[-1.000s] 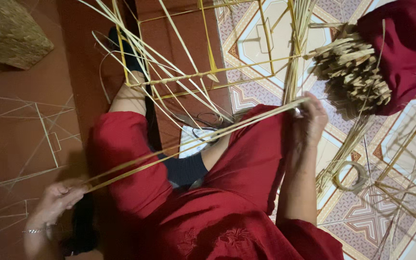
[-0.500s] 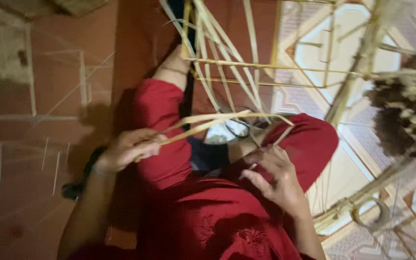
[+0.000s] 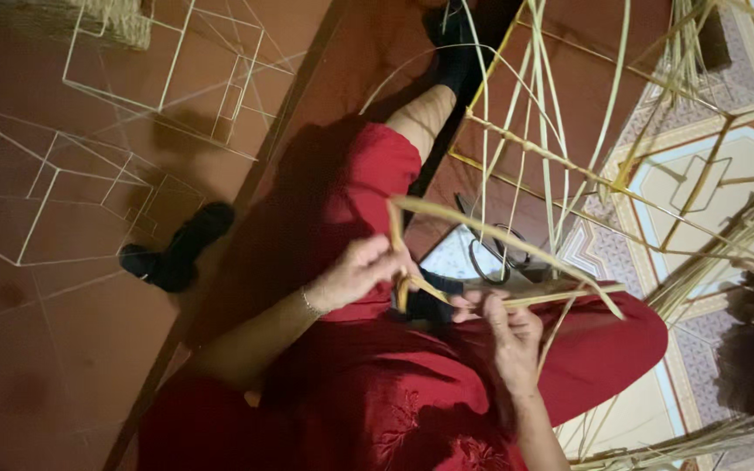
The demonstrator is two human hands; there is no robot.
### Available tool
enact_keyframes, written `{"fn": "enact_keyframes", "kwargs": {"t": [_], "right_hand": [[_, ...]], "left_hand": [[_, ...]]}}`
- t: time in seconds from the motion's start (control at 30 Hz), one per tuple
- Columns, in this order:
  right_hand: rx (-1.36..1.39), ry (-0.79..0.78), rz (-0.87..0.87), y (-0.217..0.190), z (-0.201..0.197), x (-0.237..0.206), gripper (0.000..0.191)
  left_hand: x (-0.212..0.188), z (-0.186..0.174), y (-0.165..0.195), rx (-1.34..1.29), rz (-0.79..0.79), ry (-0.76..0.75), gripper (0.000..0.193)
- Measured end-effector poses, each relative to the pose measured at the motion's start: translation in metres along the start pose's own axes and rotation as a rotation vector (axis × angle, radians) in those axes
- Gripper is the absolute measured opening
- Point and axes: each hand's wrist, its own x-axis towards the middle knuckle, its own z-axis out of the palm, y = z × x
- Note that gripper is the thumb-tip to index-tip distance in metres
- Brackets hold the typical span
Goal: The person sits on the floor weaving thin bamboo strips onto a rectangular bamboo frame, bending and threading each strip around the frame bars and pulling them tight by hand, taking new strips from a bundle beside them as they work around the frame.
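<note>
Fingers of the left hand (image 3: 355,272) pinched a folded pale yellow bamboo strip (image 3: 490,235) over the lap in red cloth; half a second earlier it arched unfolded. Right hand (image 3: 506,327) fingers, curled, pinched its far end. Beyond: bamboo-stick frame (image 3: 560,166), black shoe (image 3: 176,253), terracotta tiled floor (image 3: 54,349).

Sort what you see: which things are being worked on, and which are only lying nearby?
In hand: left hand and right hand bending a pale strip; strip frame.
Lying about: scissors, wire frames, black shoe.
</note>
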Motion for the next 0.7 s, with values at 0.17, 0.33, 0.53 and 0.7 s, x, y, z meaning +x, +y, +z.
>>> {"fn": "enact_keyframes", "kwargs": {"t": [0.17, 0.33, 0.53, 0.7], "right_hand": [[-0.066, 0.122, -0.149, -0.008, -0.040, -0.010, 0.026], [0.234, 0.296, -0.303, -0.032, -0.080, -0.028, 0.031], [0.012, 0.337, -0.357, -0.053, -0.066, -0.032, 0.040], [-0.050, 0.304, -0.330, -0.056, -0.046, -0.027, 0.046]], "left_hand": [[0.017, -0.028, 0.016, -0.647, -0.049, 0.361, 0.019], [0.017, -0.104, 0.043, -0.619, 0.281, 0.641, 0.017], [0.016, -0.184, 0.005, -0.822, 0.215, 1.104, 0.015], [0.000, -0.153, -0.052, -0.417, -0.093, 0.643, 0.023]]}}
